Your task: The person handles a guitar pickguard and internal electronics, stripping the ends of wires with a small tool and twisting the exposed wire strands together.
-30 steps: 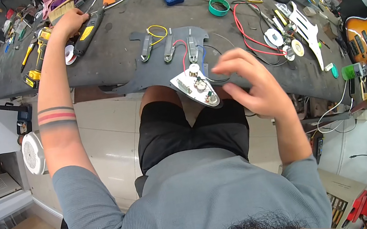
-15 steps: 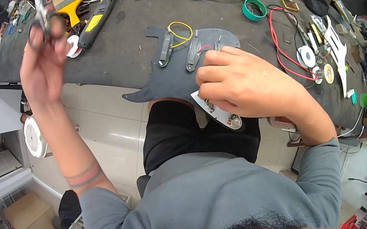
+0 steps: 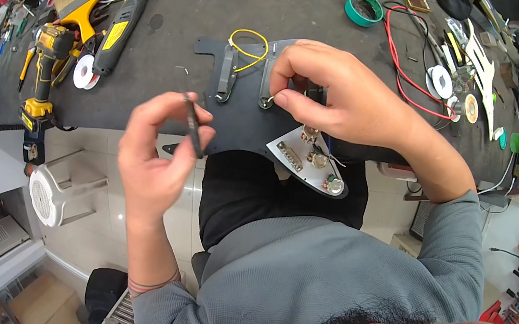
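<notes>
Hands (image 3: 337, 92) near pickguard (image 3: 240, 124), scissors (image 3: 193, 128) held; yellow label (image 3: 115, 36) (illegible)

head | head-worn fisheye, left of two | faces down | close above torso (image 3: 308, 278), workbench (image 3: 154, 59) farther off

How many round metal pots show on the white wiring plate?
3: on the white wiring plate, a top pot beside the right hand, a middle pot and a bottom pot. The hand may hide more.
</notes>
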Motion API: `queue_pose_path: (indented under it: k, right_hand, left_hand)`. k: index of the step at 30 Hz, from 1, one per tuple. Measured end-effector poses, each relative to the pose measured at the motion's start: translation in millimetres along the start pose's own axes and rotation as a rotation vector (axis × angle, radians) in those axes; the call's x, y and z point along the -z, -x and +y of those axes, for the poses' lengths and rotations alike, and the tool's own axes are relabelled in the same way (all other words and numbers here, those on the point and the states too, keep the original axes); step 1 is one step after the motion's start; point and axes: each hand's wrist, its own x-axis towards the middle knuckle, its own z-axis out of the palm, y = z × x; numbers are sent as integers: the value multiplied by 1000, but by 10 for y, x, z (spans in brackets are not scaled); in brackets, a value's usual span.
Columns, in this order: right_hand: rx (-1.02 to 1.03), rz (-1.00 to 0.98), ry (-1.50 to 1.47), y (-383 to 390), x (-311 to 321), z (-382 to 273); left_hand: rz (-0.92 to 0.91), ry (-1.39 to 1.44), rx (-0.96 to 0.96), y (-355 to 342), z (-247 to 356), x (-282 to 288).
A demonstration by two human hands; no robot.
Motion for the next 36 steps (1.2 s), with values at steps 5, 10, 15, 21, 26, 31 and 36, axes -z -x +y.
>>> queue_pose_path:
  k: [5, 10, 15, 21, 26, 31, 36]
  right_hand:
    - [-171, 24, -285, 39, 6, -69]
    - [-214, 55, -420, 66, -13, -70]
    - [-186, 84, -538, 100, -123, -51]
    - [-153, 104, -565, 107, -181, 13]
    - [-124, 118, -496, 106, -183, 28]
    - [-94, 142, -433, 105, -208, 67]
    - [-91, 195, -462, 95, -201, -15]
  left_hand:
    - [-255, -451, -423, -165, 135, -206]
    - [-237, -507, -488, -220, 140, -374]
    - [-257, -492, -482, -234, 168, -436]
    - [-264, -478, -465, -229, 171, -472]
    - [-279, -469, -455, -210, 179, -480]
    - [-286, -446, -457, -206, 187, -499]
    - [-246, -412, -415, -186, 191, -511]
